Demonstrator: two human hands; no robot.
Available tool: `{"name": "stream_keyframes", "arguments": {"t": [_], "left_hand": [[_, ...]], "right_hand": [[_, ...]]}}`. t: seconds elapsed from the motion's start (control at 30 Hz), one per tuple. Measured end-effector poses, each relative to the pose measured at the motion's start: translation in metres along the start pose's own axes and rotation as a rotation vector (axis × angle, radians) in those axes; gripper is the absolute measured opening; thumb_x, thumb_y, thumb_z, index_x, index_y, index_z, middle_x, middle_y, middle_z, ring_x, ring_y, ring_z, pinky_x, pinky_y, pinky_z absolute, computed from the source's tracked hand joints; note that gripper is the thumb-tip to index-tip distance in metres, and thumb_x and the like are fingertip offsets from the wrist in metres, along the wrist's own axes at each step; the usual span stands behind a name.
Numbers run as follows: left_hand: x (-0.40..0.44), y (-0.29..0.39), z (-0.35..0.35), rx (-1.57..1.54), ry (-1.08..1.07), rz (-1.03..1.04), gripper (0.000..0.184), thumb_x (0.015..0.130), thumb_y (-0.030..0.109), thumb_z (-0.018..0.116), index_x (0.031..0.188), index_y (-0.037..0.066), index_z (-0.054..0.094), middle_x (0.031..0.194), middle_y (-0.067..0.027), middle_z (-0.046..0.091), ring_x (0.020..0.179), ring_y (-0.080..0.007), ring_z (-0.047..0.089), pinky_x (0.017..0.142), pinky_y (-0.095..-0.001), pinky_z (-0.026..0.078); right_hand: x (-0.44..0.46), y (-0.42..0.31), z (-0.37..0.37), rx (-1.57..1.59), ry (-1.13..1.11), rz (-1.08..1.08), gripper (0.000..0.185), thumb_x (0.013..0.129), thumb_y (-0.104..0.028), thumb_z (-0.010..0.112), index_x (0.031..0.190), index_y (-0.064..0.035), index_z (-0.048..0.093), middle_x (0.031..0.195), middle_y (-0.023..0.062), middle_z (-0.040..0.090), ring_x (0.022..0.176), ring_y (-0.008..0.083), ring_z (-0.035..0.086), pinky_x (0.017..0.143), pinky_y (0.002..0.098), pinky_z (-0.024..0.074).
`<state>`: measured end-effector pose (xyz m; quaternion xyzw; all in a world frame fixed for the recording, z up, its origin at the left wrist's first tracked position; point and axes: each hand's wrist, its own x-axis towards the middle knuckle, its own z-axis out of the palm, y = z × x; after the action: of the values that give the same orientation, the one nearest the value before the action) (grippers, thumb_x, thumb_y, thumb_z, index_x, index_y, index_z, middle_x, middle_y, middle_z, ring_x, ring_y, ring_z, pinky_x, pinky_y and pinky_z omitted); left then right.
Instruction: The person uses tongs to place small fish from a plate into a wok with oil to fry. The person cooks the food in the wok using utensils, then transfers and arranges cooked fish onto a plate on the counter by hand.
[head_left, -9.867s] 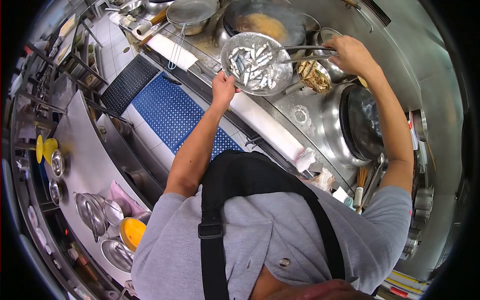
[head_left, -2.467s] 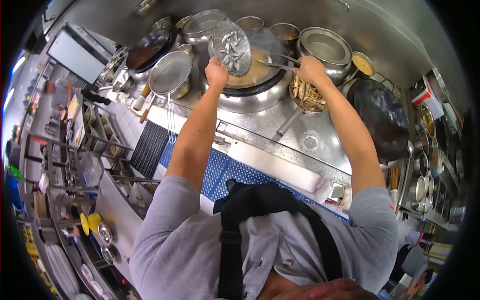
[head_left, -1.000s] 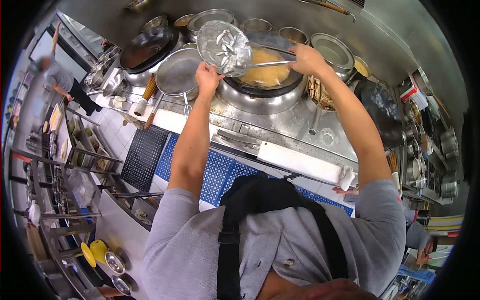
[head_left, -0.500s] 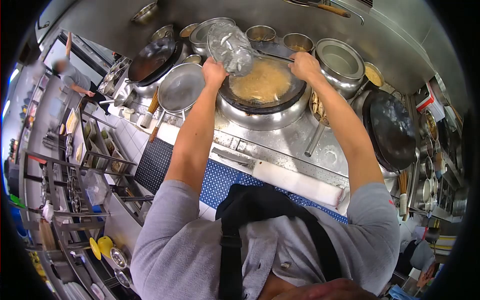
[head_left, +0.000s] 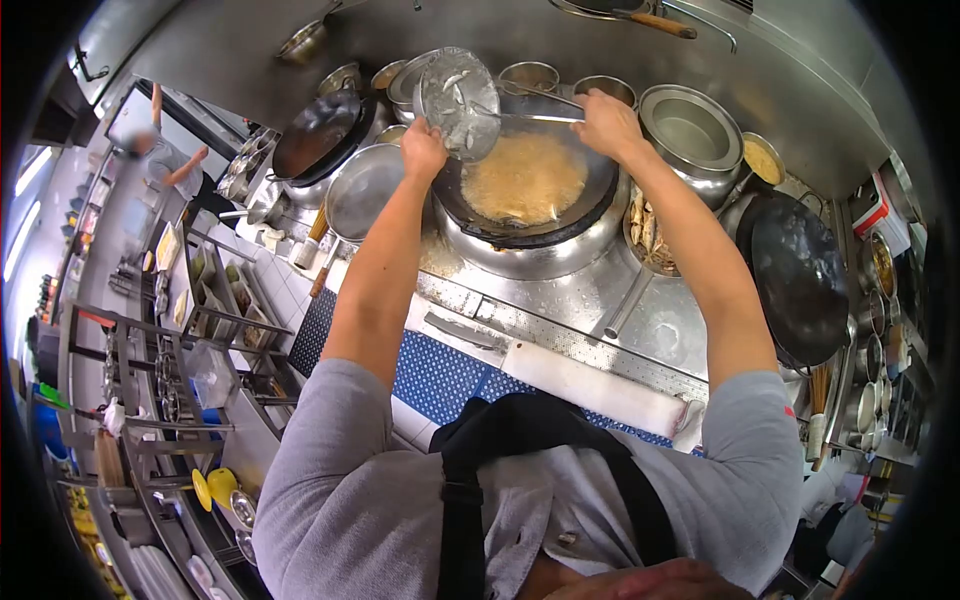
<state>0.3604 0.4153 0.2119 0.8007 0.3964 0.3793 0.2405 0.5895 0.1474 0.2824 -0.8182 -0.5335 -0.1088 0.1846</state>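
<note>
A white roll of cloth (head_left: 595, 388) lay along the near edge of the steel counter (head_left: 560, 290), its right end partly lost beside the person's sleeve. Beyond it, a long-handled pan (head_left: 628, 305) held browned pieces (head_left: 650, 235), cut off from full view by the right forearm, while the left forearm covered part of a round strainer (head_left: 360, 190) at left. Frothy yellow liquid (head_left: 525, 178) filled the central wok (head_left: 475, 222). Over the wok's far left side, the left hand (head_left: 424, 152) gripped a tilted metal bowl (head_left: 458, 100) by its near rim, fingers closed; those beneath it were hidden. The right hand (head_left: 608, 124) had its fingers curled around the tongs (head_left: 545, 118), whose arms stood apart and reached left to the bowl; the tips were hard to make out among small silvery pieces (head_left: 457, 82). Metal pots (head_left: 690, 125) stood behind, and at far left, a blurred person (head_left: 170, 165) raised an arm.
</note>
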Motion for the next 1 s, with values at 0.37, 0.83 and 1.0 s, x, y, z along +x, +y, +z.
{"name": "stream_keyframes", "arguments": {"t": [0.37, 0.83, 1.0], "left_hand": [[-0.037, 0.004, -0.025, -0.199, -0.127, -0.036, 0.028, 0.093, 0.011, 0.065, 0.075, -0.002, 0.046, 0.066, -0.0143, 0.059, 0.058, -0.0227, 0.067, 0.05, -0.0382, 0.057], [-0.075, -0.029, -0.043, -0.445, -0.288, -0.08, 0.017, 0.098, 0.008, 0.058, 0.085, -0.002, 0.053, 0.074, -0.0052, 0.054, 0.062, -0.0136, 0.058, 0.054, -0.0338, 0.063], [-0.081, -0.029, -0.048, -0.521, -0.314, -0.083, 0.019, 0.098, 0.009, 0.058, 0.084, -0.002, 0.053, 0.074, -0.0055, 0.054, 0.066, -0.013, 0.06, 0.054, -0.0332, 0.063]], "right_hand": [[-0.033, -0.006, 0.02, 0.013, -0.127, -0.095, 0.041, 0.084, -0.022, 0.069, 0.122, -0.0046, 0.067, 0.119, 0.0179, 0.066, 0.109, 0.0355, 0.064, 0.093, 0.0455, 0.0521], [-0.135, -0.093, 0.02, 0.236, 0.04, 0.042, 0.031, 0.085, -0.026, 0.071, 0.097, 0.0028, 0.071, 0.098, 0.024, 0.07, 0.098, 0.0394, 0.067, 0.089, 0.0474, 0.0518], [-0.142, -0.105, 0.035, 0.143, -0.084, 0.161, 0.026, 0.083, -0.022, 0.07, 0.098, -0.0002, 0.073, 0.1, 0.0228, 0.07, 0.099, 0.0391, 0.067, 0.09, 0.0468, 0.052]]}}
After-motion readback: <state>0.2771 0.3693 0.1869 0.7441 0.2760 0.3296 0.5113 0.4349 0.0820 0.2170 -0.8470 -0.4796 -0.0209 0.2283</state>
